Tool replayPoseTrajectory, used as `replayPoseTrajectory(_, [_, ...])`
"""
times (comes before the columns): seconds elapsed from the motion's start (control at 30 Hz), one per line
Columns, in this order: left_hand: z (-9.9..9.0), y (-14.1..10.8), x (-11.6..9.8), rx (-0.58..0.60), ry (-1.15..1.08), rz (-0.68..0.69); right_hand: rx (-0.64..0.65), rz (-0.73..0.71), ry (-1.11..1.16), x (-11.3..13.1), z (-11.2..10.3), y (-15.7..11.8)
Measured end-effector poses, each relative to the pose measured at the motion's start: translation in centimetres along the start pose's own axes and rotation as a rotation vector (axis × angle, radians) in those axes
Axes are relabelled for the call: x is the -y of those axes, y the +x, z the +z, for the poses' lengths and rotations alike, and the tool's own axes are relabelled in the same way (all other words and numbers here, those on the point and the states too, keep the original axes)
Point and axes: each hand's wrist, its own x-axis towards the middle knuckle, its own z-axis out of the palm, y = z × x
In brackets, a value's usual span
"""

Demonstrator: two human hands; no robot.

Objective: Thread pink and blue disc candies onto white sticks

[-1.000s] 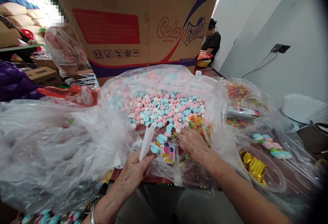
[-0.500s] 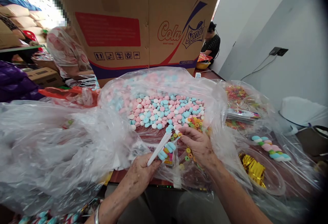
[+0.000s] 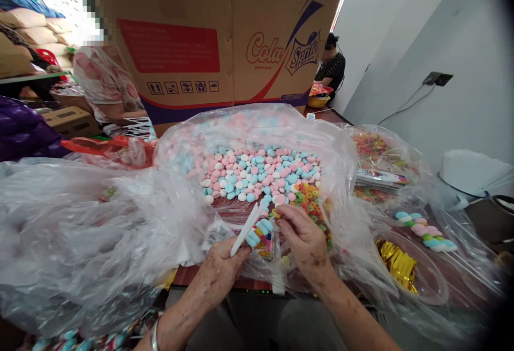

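Note:
My left hand (image 3: 225, 261) is closed round a bundle of white sticks (image 3: 244, 232) and a candy skewer (image 3: 260, 232) of blue marshmallows with small gummy rings between them. By the skewer's tip, my right hand (image 3: 307, 241) pinches a yellow gummy ring (image 3: 276, 213) between thumb and fingertips. Whether the ring touches the stick I cannot tell. Just beyond my hands, pink, blue and white marshmallows (image 3: 257, 172) spill from a clear plastic bag (image 3: 277, 121). Coloured gummy rings (image 3: 313, 201) lie beside them, partly behind my right hand.
A large cardboard box (image 3: 180, 46) stands behind the bag. Crumpled plastic (image 3: 80, 233) fills the left. At right are finished marshmallow skewers (image 3: 425, 231), a clear tub (image 3: 436, 295) with gold ties (image 3: 397, 268), and bagged gummies (image 3: 373, 147). Two people (image 3: 106, 83) sit farther back.
My right hand has drawn slightly down and left, toward the skewer, with the gummy ring now visible in its fingertips. The sticks and skewer in my left hand have shifted slightly left.

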Motion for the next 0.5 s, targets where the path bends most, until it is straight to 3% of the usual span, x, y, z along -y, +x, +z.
replayPoseTrajectory(0.13, [0.0,0.0,0.4,0.011,-0.085,0.024,-0.011,0.182,0.042,1.0,1.5,-1.6])
replayPoseTrajectory(0.23, [0.0,0.1,0.9,0.010,-0.146,0.034,0.130,0.122,0.102,1.8,1.3,-1.4])
replayPoseTrajectory(0.33, [-0.2,0.2,1.5,-0.062,-0.199,0.001,0.232,0.115,0.120,1.9,0.0,0.6])
replayPoseTrajectory(0.43, [-0.3,0.2,2.2,-0.164,-0.280,-0.043,0.198,0.191,-0.119,1.6,-0.7,3.5])
replayPoseTrajectory(0.5, [-0.4,0.1,2.5,-0.196,-0.323,-0.064,0.289,0.142,-0.451,1.5,-0.3,5.1])
